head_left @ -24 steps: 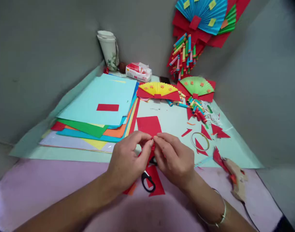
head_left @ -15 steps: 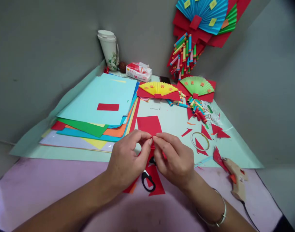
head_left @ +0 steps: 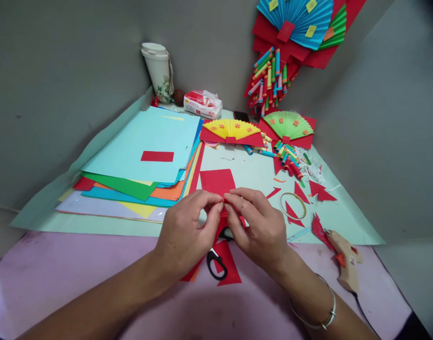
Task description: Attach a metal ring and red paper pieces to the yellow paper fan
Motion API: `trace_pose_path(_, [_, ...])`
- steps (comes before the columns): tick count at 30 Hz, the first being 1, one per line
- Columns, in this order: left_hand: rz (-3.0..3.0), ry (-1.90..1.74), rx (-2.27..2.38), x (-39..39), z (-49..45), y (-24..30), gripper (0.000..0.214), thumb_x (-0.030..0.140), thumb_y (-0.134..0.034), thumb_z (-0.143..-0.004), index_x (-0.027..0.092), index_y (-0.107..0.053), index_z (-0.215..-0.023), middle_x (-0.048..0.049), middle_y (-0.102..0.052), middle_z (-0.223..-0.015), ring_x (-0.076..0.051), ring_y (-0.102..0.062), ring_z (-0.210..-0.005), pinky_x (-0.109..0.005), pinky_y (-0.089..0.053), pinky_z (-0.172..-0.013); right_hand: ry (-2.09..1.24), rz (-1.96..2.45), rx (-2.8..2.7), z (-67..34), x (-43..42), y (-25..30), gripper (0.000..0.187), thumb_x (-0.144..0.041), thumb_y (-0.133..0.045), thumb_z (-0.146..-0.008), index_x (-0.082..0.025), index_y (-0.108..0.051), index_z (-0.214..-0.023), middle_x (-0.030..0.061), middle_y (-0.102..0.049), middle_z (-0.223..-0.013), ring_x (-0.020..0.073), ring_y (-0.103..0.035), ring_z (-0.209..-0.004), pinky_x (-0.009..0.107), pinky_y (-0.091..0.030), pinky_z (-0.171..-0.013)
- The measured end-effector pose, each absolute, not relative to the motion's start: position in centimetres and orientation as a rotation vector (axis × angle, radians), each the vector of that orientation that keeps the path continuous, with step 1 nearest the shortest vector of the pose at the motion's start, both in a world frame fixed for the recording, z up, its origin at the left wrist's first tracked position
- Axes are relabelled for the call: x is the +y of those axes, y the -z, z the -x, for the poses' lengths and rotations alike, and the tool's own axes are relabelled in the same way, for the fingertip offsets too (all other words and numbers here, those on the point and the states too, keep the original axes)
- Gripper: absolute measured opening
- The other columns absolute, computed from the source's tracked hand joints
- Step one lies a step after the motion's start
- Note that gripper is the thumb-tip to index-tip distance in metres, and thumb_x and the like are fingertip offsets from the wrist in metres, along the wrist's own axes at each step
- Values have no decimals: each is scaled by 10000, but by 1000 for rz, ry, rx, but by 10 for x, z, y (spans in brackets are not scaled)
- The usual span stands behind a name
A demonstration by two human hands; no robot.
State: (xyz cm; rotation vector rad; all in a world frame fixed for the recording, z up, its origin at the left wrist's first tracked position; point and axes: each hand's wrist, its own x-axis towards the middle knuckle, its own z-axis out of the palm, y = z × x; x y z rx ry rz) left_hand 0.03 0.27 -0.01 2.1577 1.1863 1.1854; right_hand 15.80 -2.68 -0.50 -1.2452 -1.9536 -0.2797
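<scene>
My left hand and my right hand meet at the middle of the view, thumbs and forefingers pinched on a small piece of red paper. Little of that piece shows between the fingertips. Just beyond the fingers lies a red paper rectangle. Beneath my hands are scissors with black handles, partly hidden by my fingers. They rest on red paper scraps at the near edge of the mat.
Stacked coloured paper fills the left. Yellow and green paper fans lie behind, with a tissue pack and a cup. At right are a tape roll, red scraps and a corded glue gun.
My right hand has turned slightly and its fingers have shifted a little at the pinch. My left hand has stayed nearly still. The whole view has shifted slightly.
</scene>
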Motion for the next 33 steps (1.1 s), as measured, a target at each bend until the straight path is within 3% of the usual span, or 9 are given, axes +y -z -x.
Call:
trace_pose_path(13, [-2164,-1134,1194,4,-1,0,60,166,-574,-871,193,-628,-869,13,-692,-785,-129,-653,-732,-227,-493,-688,395,1239,-2009,-160,-26,7,197,-111,-591,-890,-100,-673,-1068,126,-710,-1024,156,-670,-937,233,-548,-793])
trace_pose_path(33, [-2048,-1043,1202,3,-1,-5,84,199,-556,-867,204,-621,-814,19,-673,-732,-129,-626,-657,-213,-470,-557,415,1254,-1952,-155,-27,6,163,-121,-586,-876,-141,-647,-1026,112,-716,-985,166,-687,-903,242,-568,-757])
